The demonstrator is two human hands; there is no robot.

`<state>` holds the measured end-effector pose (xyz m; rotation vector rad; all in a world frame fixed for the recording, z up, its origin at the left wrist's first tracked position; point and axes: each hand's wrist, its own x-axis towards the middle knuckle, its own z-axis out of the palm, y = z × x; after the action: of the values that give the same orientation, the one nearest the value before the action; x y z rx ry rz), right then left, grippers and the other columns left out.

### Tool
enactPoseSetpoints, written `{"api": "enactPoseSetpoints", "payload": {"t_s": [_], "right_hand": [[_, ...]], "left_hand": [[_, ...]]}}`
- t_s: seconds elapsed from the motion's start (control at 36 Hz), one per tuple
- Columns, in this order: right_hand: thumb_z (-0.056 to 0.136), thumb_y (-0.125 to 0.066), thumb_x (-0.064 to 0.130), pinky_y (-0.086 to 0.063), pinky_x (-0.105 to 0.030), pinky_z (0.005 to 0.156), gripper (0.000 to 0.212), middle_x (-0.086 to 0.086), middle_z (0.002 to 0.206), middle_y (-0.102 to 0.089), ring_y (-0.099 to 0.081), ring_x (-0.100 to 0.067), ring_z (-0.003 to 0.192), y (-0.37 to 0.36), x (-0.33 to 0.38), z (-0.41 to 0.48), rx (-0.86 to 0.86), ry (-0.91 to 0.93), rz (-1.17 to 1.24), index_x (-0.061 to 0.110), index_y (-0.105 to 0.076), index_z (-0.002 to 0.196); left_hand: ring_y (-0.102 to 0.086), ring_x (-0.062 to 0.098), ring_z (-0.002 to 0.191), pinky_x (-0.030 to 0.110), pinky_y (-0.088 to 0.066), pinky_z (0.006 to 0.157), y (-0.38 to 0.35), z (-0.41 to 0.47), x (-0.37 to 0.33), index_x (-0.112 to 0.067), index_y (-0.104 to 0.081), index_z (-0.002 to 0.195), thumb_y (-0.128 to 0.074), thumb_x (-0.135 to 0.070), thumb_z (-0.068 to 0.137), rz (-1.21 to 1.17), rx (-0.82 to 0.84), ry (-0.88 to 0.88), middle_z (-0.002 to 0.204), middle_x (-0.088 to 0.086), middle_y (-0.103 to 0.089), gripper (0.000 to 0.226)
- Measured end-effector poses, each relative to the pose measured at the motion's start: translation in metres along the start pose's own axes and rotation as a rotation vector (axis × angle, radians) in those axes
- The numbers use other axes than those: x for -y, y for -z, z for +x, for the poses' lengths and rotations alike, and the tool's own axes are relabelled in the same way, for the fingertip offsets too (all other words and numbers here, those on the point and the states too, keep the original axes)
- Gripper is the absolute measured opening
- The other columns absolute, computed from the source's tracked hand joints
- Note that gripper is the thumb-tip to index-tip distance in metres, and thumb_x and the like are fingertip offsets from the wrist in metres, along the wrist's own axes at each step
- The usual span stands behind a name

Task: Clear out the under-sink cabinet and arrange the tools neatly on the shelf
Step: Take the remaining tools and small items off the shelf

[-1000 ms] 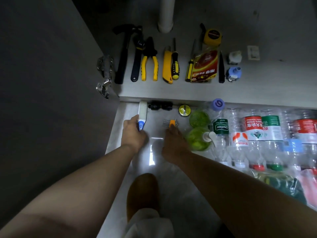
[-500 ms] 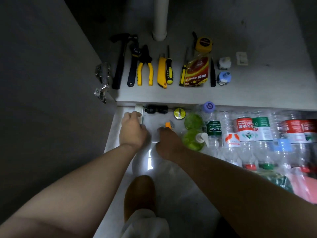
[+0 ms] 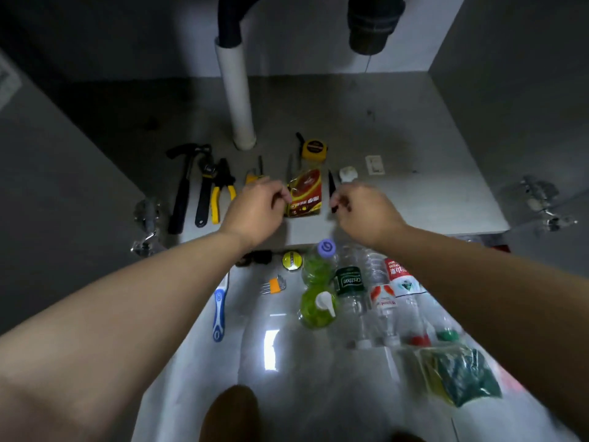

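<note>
Tools lie in a row on the grey cabinet floor [image 3: 414,199]: a black hammer [image 3: 183,193], a wrench [image 3: 204,193], yellow pliers [image 3: 223,186], a red packet [image 3: 306,193], a yellow tape measure [image 3: 314,149]. My left hand [image 3: 255,208] hovers over the knife and screwdrivers, fingers curled on a dark screwdriver handle at the packet's left edge. My right hand [image 3: 363,208] pinches the near end of a thin black tool [image 3: 332,186] right of the packet. On the floor tiles in front lie a blue-white brush [image 3: 219,311] and an orange hex key set [image 3: 273,285].
A white drain pipe [image 3: 237,100] stands behind the tools. On the floor lie black clips [image 3: 258,258], a yellow tin [image 3: 291,260], a green soap bottle [image 3: 317,301], several plastic bottles [image 3: 382,298] and bagged sponges [image 3: 459,374]. Door hinges [image 3: 146,224] stick out at both sides.
Both hands let go of the brush and the hex keys on the floor and rose to the tool row in the cabinet. The view tilted up.
</note>
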<state>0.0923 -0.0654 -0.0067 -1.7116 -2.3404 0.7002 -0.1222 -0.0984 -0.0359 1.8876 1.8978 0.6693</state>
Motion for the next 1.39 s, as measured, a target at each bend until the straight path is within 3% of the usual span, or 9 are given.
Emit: {"api": "enactPoseSetpoints", "payload": {"t_s": [0.14, 0.28, 0.39, 0.58, 0.67, 0.81, 1.06, 1.25, 1.39], "right_hand": [[0.089, -0.064, 0.016, -0.043, -0.026, 0.081, 0.030, -0.013, 0.127, -0.054, -0.062, -0.027, 0.091, -0.004, -0.058, 0.024, -0.024, -0.105, 0.026, 0.022, -0.062, 0.118], [0.089, -0.069, 0.021, -0.049, -0.035, 0.096, 0.047, -0.016, 0.135, -0.047, -0.063, -0.037, 0.102, -0.018, -0.077, 0.040, -0.035, -0.081, 0.060, 0.022, -0.057, 0.134], [0.092, -0.066, 0.025, -0.048, -0.036, 0.089, 0.038, -0.016, 0.119, -0.055, -0.060, -0.036, 0.102, -0.029, -0.076, 0.053, -0.041, -0.057, 0.039, 0.019, -0.062, 0.129], [0.093, -0.065, 0.022, -0.044, -0.031, 0.074, 0.009, -0.008, 0.105, -0.058, -0.059, -0.029, 0.090, -0.036, -0.077, 0.053, -0.121, -0.075, 0.014, 0.023, -0.066, 0.101], [0.091, -0.065, 0.020, -0.051, -0.034, 0.076, 0.006, -0.006, 0.104, -0.055, -0.060, -0.027, 0.087, -0.035, -0.082, 0.048, -0.124, -0.059, 0.003, 0.023, -0.065, 0.097], [0.086, -0.075, 0.027, -0.048, -0.029, 0.083, 0.039, -0.005, 0.120, -0.052, -0.056, -0.017, 0.090, -0.036, -0.080, 0.046, -0.087, -0.010, 0.083, 0.026, -0.061, 0.122], [0.092, -0.067, 0.022, -0.049, -0.035, 0.077, 0.011, -0.006, 0.104, -0.058, -0.059, -0.025, 0.090, -0.033, -0.068, 0.044, -0.081, -0.033, -0.056, 0.020, -0.068, 0.102], [0.088, -0.076, 0.016, -0.055, -0.038, 0.077, 0.011, -0.011, 0.086, -0.070, -0.063, -0.018, 0.076, -0.003, -0.053, 0.037, -0.037, -0.058, 0.380, 0.007, -0.073, 0.095], [0.093, -0.071, 0.017, -0.057, -0.036, 0.070, 0.015, -0.023, 0.091, -0.073, -0.066, -0.022, 0.074, 0.008, -0.039, 0.040, 0.066, -0.080, 0.702, 0.003, -0.075, 0.096]], "left_hand": [[-0.059, 0.025, 0.111, 0.030, -0.047, 0.097, -0.021, 0.030, -0.011, -0.024, -0.068, 0.118, -0.060, -0.013, 0.095, 0.019, 0.184, -0.028, 0.122, 0.004, -0.057, 0.027], [-0.058, 0.026, 0.114, 0.037, -0.048, 0.101, -0.041, 0.040, -0.022, -0.024, -0.064, 0.123, -0.063, -0.014, 0.094, -0.037, 0.148, -0.021, 0.121, 0.005, -0.055, 0.031], [-0.060, 0.020, 0.104, 0.035, -0.051, 0.096, -0.052, 0.040, -0.030, -0.020, -0.066, 0.119, -0.065, -0.009, 0.093, -0.114, 0.093, -0.016, 0.112, 0.002, -0.057, 0.028], [-0.047, 0.006, 0.068, 0.010, -0.043, 0.072, -0.072, 0.031, -0.042, -0.012, -0.067, 0.110, -0.062, 0.004, 0.093, -0.476, 0.017, 0.227, 0.082, -0.007, -0.052, 0.024], [-0.049, 0.008, 0.070, 0.012, -0.045, 0.077, -0.077, 0.031, -0.041, -0.010, -0.068, 0.116, -0.064, 0.002, 0.093, -0.519, 0.011, 0.265, 0.084, -0.006, -0.053, 0.026], [-0.054, 0.007, 0.070, 0.019, -0.050, 0.083, -0.081, 0.034, -0.039, -0.019, -0.069, 0.114, -0.067, -0.004, 0.093, -0.509, -0.007, 0.284, 0.085, -0.009, -0.058, 0.026], [-0.058, 0.001, 0.074, 0.012, -0.047, 0.077, -0.076, 0.030, -0.038, -0.023, -0.068, 0.123, -0.068, -0.007, 0.092, -0.508, 0.031, 0.231, 0.100, -0.005, -0.062, 0.034], [-0.067, 0.017, 0.105, 0.028, -0.055, 0.091, -0.071, 0.031, -0.050, -0.013, -0.066, 0.131, -0.079, -0.006, 0.084, -0.545, 0.117, 0.086, 0.115, 0.004, -0.069, 0.049], [-0.067, -0.002, 0.088, 0.010, -0.050, 0.077, -0.062, 0.028, -0.051, -0.012, -0.073, 0.117, -0.086, -0.011, 0.079, -0.599, 0.030, 0.049, 0.102, -0.004, -0.074, 0.041]]}}
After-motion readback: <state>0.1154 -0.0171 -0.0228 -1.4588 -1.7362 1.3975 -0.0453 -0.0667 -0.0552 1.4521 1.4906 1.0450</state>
